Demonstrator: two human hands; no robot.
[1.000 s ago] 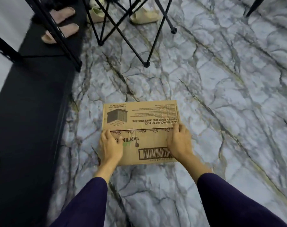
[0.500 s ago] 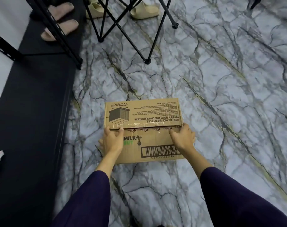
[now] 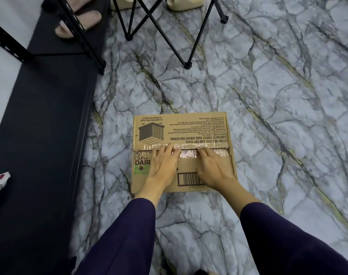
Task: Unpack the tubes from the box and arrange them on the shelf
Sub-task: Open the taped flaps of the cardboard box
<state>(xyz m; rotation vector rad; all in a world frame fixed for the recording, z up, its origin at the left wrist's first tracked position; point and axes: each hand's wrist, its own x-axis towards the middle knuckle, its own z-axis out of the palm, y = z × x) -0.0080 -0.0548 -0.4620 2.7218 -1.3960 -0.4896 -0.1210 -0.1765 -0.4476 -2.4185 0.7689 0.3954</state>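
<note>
Cardboard box (image 3: 181,132) sitting closed on marble floor (image 3: 268,96) beside black shelf (image 3: 40,116). Left hand (image 3: 164,165) and right hand (image 3: 212,167) lying flat on it, fingertips digging at taped seam (image 3: 189,153), gripping nothing.

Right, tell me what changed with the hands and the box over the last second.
Both hands slid inward along the taped seam of the box: the left hand from near the left edge, the right hand from near the right, fingertips now close together on the tape. The box stays closed on the floor.
</note>
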